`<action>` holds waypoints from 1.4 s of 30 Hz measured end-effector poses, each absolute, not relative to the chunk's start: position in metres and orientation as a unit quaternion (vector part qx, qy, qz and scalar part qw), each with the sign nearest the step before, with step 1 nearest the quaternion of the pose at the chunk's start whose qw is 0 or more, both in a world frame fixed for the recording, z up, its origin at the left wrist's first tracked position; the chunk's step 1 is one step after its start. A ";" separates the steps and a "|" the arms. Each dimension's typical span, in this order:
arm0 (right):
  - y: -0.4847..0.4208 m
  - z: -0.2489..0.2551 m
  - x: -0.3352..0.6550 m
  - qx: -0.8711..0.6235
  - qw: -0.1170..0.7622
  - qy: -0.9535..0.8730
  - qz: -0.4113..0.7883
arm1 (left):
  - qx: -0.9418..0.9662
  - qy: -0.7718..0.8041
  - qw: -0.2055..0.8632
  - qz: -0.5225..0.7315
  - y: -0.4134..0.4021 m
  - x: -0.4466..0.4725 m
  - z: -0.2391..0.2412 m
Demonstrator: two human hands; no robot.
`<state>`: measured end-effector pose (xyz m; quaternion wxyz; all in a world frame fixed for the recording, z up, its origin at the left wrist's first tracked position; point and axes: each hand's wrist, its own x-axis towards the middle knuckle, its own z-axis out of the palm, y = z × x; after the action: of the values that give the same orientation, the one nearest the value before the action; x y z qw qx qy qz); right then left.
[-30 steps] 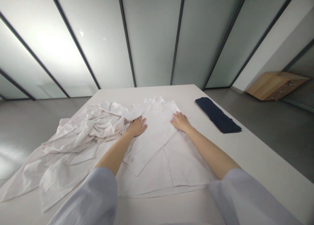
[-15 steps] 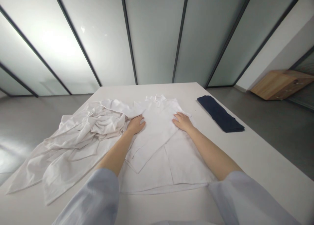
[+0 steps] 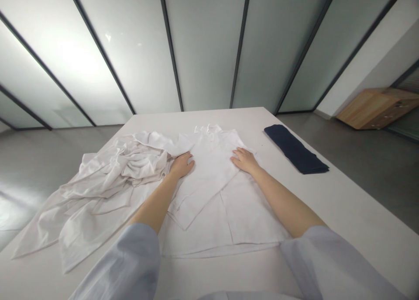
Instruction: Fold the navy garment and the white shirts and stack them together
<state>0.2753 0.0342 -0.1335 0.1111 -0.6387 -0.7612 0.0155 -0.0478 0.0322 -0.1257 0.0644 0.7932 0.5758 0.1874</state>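
Observation:
A white shirt lies flat in front of me with its collar toward the far side and a sleeve laid slantwise across its body. My left hand rests on the shirt's left edge, fingers stretched out. On the opposite edge, my right hand lies flat with its fingers spread. Neither hand grips the cloth. A crumpled heap of white clothing sits close beside my left hand and forearm.
The white table carries all the cloth. Toward its right edge lies a folded dark navy garment. Frosted glass panels stand behind the table. On the floor at far right is a wooden cabinet.
Both hands stay almost where they were on the shirt. The view has tilted and shifted very slightly; the clothing lies as before.

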 end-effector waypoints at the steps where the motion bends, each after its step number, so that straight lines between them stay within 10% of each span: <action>1: 0.034 -0.134 0.276 -0.638 0.111 -0.762 0.015 | 0.793 0.575 0.066 0.189 0.032 -0.048 -0.125; 29: 0.035 -0.133 0.277 -0.640 0.112 -0.760 0.036 | 0.553 0.694 -0.073 0.455 0.021 -0.059 -0.115; 42: 0.034 -0.132 0.277 -0.642 0.111 -0.758 0.029 | 0.829 0.532 -0.010 0.172 0.017 -0.043 -0.113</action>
<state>0.2767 0.0340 -0.1320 0.1112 -0.6420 -0.7580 0.0290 -0.0434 0.0173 -0.1135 -0.0103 0.8292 0.5317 0.1721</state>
